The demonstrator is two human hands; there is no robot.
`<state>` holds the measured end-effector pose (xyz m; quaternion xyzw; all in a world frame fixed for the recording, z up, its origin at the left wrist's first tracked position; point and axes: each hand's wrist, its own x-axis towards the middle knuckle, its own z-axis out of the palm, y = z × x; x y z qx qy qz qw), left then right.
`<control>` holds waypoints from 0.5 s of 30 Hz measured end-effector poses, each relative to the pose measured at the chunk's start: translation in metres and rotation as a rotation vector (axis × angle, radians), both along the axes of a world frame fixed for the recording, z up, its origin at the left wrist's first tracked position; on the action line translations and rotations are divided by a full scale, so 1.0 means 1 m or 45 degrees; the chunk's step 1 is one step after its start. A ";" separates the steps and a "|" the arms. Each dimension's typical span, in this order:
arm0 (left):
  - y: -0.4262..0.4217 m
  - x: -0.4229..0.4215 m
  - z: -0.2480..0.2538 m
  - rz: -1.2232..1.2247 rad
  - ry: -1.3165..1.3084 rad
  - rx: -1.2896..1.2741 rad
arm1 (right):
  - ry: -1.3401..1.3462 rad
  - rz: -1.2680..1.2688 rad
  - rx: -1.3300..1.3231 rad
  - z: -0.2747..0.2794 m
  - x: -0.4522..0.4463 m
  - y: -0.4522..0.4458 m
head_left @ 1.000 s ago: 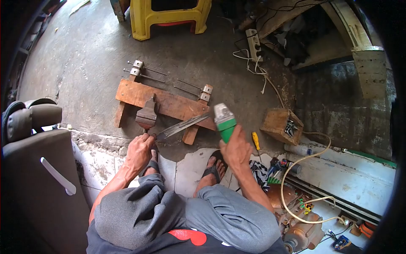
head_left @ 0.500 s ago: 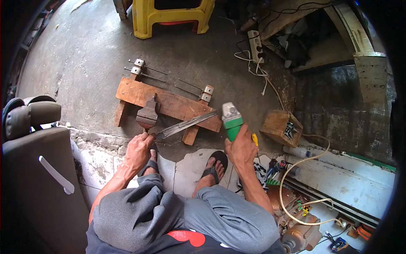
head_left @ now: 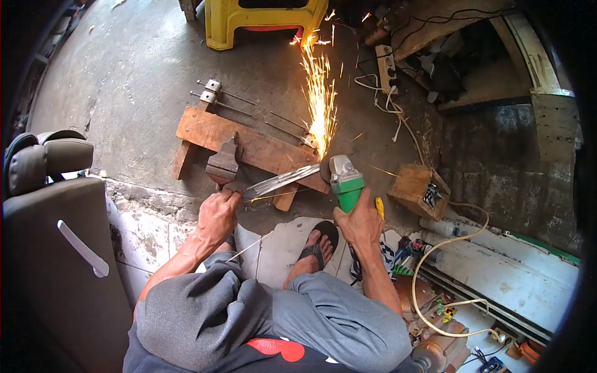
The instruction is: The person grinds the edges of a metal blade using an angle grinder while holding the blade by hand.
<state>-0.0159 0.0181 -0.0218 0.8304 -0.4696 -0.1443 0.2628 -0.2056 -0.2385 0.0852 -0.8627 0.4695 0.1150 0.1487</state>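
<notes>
My right hand (head_left: pixel 362 222) is wrapped round the green body of an angle grinder (head_left: pixel 346 180). The grinder's disc touches the far end of a long grey metal blade (head_left: pixel 283 180), and sparks (head_left: pixel 321 112) spray from there away from me. The blade's near end is in my closed left hand (head_left: pixel 217 216), which hides its tang or handle. Under the blade's far half lies a low wooden bench (head_left: pixel 249 149). A small metal vise (head_left: pixel 223 164) is fixed to the bench, just beyond my left hand.
A yellow plastic stool (head_left: pixel 221 28) stands at the back, near the sparks. A power strip (head_left: pixel 386 68) lies at right with white cable. A wooden box (head_left: pixel 413 191) holds small dark parts. Tools and a motor clutter the lower right; a grey seat (head_left: pixel 53 248) fills the left.
The grinder's disc has come against the blade's far end, and sparks now fly toward the stool. My left hand has shifted slightly right with the blade.
</notes>
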 end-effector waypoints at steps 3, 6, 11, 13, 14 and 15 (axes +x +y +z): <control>-0.016 -0.003 -0.005 -0.025 -0.017 -0.026 | 0.047 0.001 0.141 0.000 -0.003 0.008; -0.031 -0.002 -0.008 -0.094 -0.066 -0.048 | -0.002 0.051 0.235 0.000 -0.007 0.023; -0.039 -0.001 -0.008 -0.101 -0.025 -0.005 | 0.011 0.164 0.232 -0.005 -0.011 0.035; -0.040 0.000 -0.006 -0.102 -0.009 0.003 | 0.047 0.197 0.338 0.000 -0.008 0.039; -0.040 0.001 -0.005 -0.103 -0.003 0.018 | 0.048 0.193 0.336 0.000 -0.009 0.040; -0.040 0.001 -0.003 -0.103 0.003 0.035 | 0.007 0.217 0.308 -0.001 -0.010 0.041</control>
